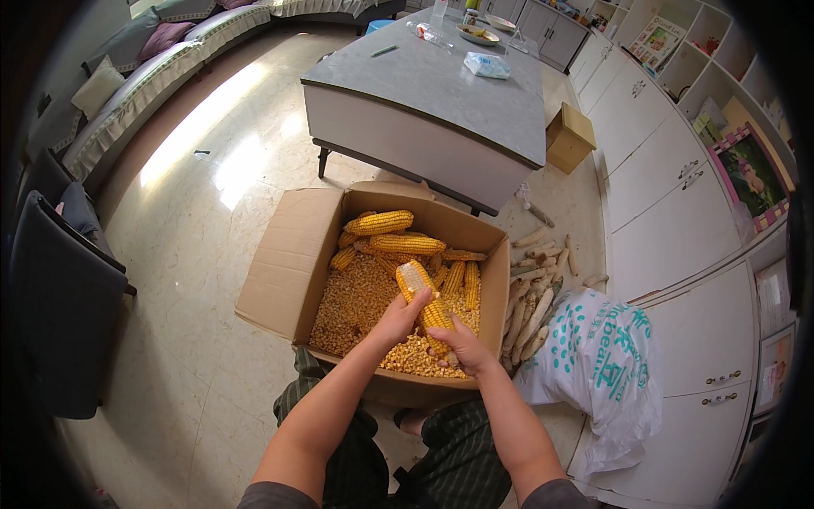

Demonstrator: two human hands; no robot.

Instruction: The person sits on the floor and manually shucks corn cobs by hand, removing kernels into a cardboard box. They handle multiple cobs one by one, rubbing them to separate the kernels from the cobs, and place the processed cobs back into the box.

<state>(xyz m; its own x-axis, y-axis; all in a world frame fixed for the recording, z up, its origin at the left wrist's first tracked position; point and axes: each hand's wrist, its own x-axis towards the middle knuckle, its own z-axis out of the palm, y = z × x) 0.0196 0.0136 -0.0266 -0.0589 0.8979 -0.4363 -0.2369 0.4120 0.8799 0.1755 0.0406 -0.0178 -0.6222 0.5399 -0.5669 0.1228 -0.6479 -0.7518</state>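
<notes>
Between my knees stands an open cardboard box [495,289] with loose yellow corn kernels [356,299] covering its bottom. Above the kernels I hold a dried ear of corn [437,318], partly stripped, with a bare pale patch near its upper end. My left hand [404,316] grips it around the upper middle, thumb on the bare patch. My right hand [463,343] is closed around its lower part. Several whole ears, one of them a yellow ear [379,223], lie at the far side of the box. The fingers beneath the held ear are mostly hidden.
Bare corn cobs [531,315] lie piled on the floor right of the box, beside a white plastic bag [601,362]. A grey-topped table [432,83] stands beyond the box. White cabinets [687,254] line the right; a dark chair [70,305] is at the left.
</notes>
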